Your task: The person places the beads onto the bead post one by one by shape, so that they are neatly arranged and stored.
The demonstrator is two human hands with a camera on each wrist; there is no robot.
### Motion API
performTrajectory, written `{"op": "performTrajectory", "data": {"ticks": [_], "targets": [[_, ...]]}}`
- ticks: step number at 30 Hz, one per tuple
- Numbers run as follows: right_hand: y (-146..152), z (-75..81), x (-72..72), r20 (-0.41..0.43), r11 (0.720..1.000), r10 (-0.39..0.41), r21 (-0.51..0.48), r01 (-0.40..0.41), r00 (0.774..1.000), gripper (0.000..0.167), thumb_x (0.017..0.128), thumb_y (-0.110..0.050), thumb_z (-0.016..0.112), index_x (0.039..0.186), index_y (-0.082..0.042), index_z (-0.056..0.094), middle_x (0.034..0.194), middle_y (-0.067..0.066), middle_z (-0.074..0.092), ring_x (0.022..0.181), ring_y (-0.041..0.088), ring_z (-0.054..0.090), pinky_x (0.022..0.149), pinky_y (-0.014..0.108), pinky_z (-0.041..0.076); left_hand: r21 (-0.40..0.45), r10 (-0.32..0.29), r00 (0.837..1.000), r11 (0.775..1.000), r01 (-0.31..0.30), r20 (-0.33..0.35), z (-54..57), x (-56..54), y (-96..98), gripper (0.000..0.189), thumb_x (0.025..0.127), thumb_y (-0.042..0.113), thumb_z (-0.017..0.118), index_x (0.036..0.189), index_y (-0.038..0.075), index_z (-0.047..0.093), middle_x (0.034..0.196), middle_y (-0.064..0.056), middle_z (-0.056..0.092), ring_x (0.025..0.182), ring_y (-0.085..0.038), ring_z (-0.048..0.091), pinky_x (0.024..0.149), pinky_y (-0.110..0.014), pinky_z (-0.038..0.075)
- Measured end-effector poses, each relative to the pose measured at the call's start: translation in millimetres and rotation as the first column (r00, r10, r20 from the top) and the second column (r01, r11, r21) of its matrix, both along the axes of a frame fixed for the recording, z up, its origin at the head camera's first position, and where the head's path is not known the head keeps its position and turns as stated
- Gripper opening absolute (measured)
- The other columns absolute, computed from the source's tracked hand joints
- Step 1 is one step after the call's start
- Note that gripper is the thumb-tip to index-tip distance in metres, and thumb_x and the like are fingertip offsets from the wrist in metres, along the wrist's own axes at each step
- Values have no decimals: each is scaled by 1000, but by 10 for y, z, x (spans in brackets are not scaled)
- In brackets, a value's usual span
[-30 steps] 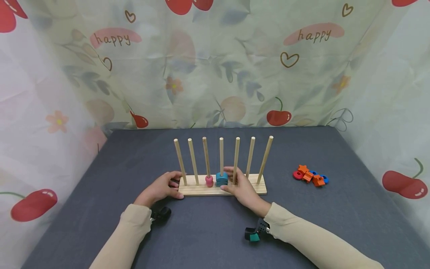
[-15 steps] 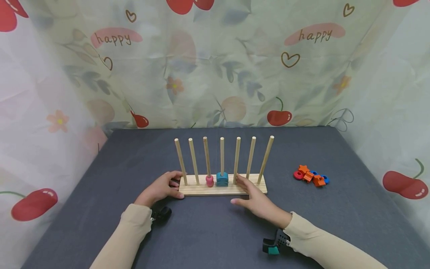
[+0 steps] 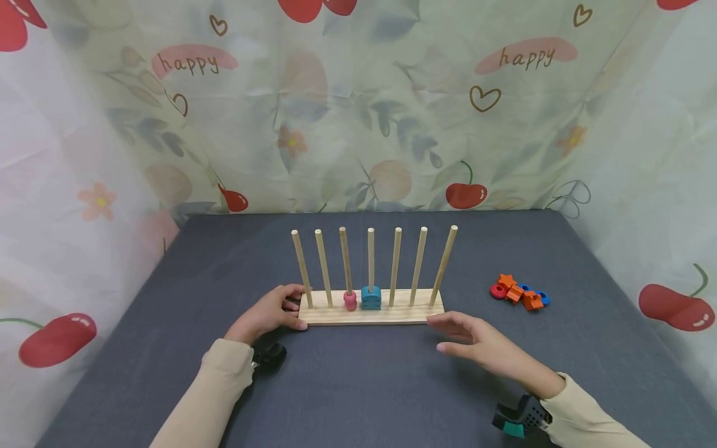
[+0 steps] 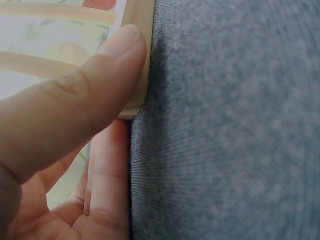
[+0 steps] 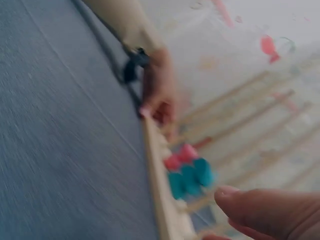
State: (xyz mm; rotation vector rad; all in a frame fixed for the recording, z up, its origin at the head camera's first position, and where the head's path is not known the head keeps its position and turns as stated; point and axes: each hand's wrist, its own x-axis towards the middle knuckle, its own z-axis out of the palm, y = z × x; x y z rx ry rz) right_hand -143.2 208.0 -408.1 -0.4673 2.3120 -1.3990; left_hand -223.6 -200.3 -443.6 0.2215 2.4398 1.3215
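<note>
Left grip (image 3: 269, 314) pinches the wooden peg rack (image 3: 330, 318) by its left end on the dark surface (image 3: 358, 386); right grip (image 3: 484, 348), spread and empty, has drawn back toward the rack's right corner, leaving teal pieces (image 3: 371, 299) unheld on the middle peg (image 3: 371, 261).

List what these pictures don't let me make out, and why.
Head view: the count of loose pieces; small and overlapping.
Head view: whether the right hand touches the wooden base; they overlap at its corner.
Left wrist view: most of the base, hidden by the left thumb and cut by the top edge.
Right wrist view: most of the right hand, cut off by the edges.
Right wrist view: outlines of the pink pieces and teal pieces, blurred.
</note>
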Motion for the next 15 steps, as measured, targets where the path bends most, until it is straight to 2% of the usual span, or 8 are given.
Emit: {"op": "performTrajectory", "data": {"ticks": [5,9,12,15], "targets": [[298,120,6,-37,998,-52,-25,52,998,54,93,-26,66,135,2,48,134,24,54,122,38,54,89,32,52,9,-9,1000,1000,9,0,-1,-4,-14,75,70,4,85,136,2,51,124,-17,50,101,-25,52,85,-36,48],[515,151,-48,-124,992,-125,-36,121,984,49,94,-20,64,134,2,49,131,25,56,114,19,62,84,24,53,13,-14,1000,1000,14,-2,-4,-5,-15,74,70,4,85,136,2,50,124,-17,49,101,-25,52,85,-36,48],[660,150,-121,-236,976,-204,26,216,950,44,95,-23,63,133,-3,52,129,21,60,106,0,62,82,21,52,11,-13,1000,1000,13,-3,-9,-6,-12,75,70,4,85,136,2,50,124,-17,49,101,-25,52,85,-36,48],[792,143,-207,-330,937,-285,100,334,900,43,95,-33,61,132,-10,54,126,16,62,99,-10,59,77,20,52,7,-11,1000,1000,11,-3,-15,-12,-10,75,70,4,85,136,2,50,124,-17,49,101,-25,52,85,-36,49]]}}
